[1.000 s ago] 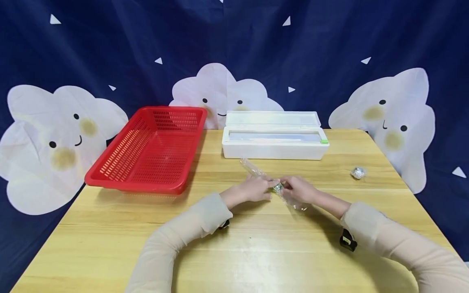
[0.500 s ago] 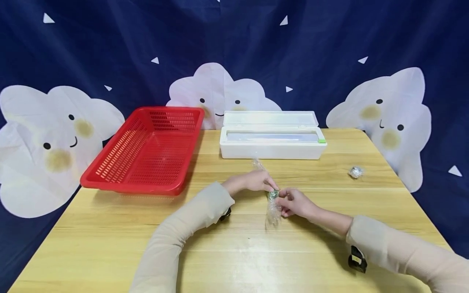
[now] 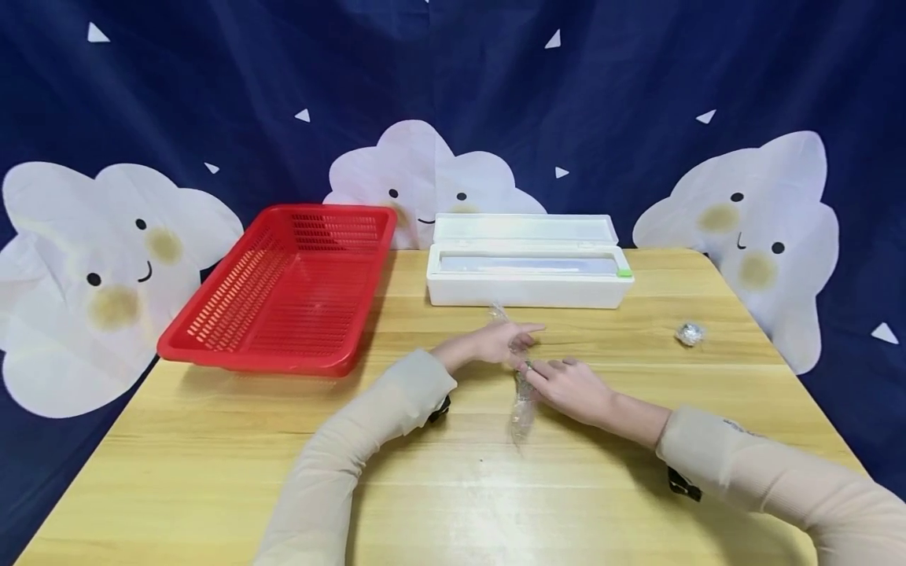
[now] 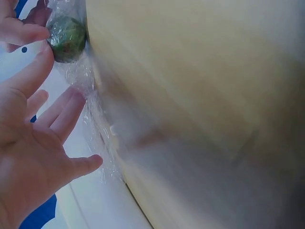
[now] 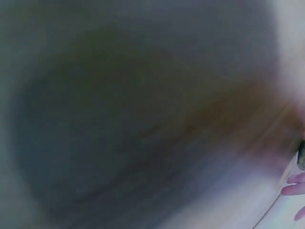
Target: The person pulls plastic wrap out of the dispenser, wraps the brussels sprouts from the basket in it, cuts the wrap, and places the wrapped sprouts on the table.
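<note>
A small round mottled green ball (image 4: 69,40), its exact kind unclear, is wrapped in crinkled clear cling film (image 3: 522,417). Loose film tails run out on two sides of it, toward me and away toward the white box. My right hand (image 3: 576,389) pinches the wrapped ball with its fingertips. My left hand (image 3: 498,342) is beside it, fingers spread, the thumb tip against the ball and other fingers against the far film tail. In the right wrist view, mostly blurred, only a sliver of the green ball (image 5: 301,157) and some fingertips show at the right edge.
A white cling film dispenser (image 3: 531,292) with its lid raised stands at the back. The red basket (image 3: 333,362) is at the left. At the right of the wooden table (image 3: 439,503) lies a small shiny wrapped ball (image 3: 690,334).
The film has swung from slanting to nearly upright in the head view. The left fingers have spread from their earlier grip. My right hand has shifted over the ball.
</note>
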Tool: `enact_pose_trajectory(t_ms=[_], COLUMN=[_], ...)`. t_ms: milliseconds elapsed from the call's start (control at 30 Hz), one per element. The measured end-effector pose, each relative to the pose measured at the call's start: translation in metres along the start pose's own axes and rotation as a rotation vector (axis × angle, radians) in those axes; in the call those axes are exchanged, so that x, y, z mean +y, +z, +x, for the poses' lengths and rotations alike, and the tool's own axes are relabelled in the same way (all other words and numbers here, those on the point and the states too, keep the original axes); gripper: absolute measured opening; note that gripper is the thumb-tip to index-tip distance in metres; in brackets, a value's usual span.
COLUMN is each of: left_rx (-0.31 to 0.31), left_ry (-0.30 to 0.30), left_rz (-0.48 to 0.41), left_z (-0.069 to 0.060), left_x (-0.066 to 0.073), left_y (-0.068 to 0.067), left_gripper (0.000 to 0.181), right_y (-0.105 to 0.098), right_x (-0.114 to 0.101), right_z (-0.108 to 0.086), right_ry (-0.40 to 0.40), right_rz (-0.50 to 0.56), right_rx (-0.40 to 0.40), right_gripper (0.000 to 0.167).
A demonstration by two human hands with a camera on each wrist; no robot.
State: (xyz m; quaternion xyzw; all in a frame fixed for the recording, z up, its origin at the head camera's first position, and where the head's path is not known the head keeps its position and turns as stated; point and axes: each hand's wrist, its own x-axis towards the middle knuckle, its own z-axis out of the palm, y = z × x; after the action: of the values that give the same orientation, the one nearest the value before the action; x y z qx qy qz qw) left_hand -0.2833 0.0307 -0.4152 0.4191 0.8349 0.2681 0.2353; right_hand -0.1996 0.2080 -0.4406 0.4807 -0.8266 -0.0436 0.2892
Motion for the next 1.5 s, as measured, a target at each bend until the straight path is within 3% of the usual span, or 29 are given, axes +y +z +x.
enact_pose_trajectory(t_ms=[133, 233, 300, 467, 600, 700, 867, 1000, 1167, 1500], left_rx=[-0.031, -0.044, -0.047, -0.054, -0.066, -0.081, -0.093, -0.094, -0.096, -0.062], left_ry=[-0.034, -0.059, -0.069, -0.074, -0.063, -0.042, 0.013, 0.029, 0.018, 0.008], left_rz=[-0.055, -0.069, -0.072, -0.099, -0.135, -0.160, -0.206, -0.265, -0.299, -0.246], left_z=[0.002, 0.001, 0.001, 0.000, -0.001, -0.001, 0.001, 0.002, 0.002, 0.000], left_x=[0.001, 0.001, 0.001, 0.001, 0.000, -0.002, -0.007, -0.009, -0.011, -0.010], left_y=[0.000, -0.001, -0.001, -0.003, -0.004, -0.005, -0.004, -0.001, -0.002, -0.001], left_gripper=[0.084, 0.085, 0.085, 0.084, 0.084, 0.084, 0.084, 0.089, 0.093, 0.101], right_y=[0.004, 0.006, 0.007, 0.008, 0.009, 0.010, 0.012, 0.010, 0.006, 0.005], right_x=[0.002, 0.002, 0.003, 0.006, 0.006, 0.004, -0.001, -0.004, -0.004, -0.007], right_z=[0.003, 0.003, 0.003, 0.002, 0.003, 0.003, 0.002, 0.001, 0.002, 0.007], right_ry=[-0.014, -0.028, -0.056, -0.128, -0.164, -0.179, -0.146, -0.063, 0.111, 0.616], right_rz=[0.012, 0.027, 0.024, 0.017, 0.000, -0.013, 0.030, 0.170, 0.384, 0.667], right_rx=[0.094, 0.143, 0.145, 0.106, 0.109, 0.126, 0.141, 0.122, 0.095, 0.034], right_gripper=[0.020, 0.022, 0.025, 0.012, 0.016, 0.030, 0.044, 0.030, 0.008, 0.006])
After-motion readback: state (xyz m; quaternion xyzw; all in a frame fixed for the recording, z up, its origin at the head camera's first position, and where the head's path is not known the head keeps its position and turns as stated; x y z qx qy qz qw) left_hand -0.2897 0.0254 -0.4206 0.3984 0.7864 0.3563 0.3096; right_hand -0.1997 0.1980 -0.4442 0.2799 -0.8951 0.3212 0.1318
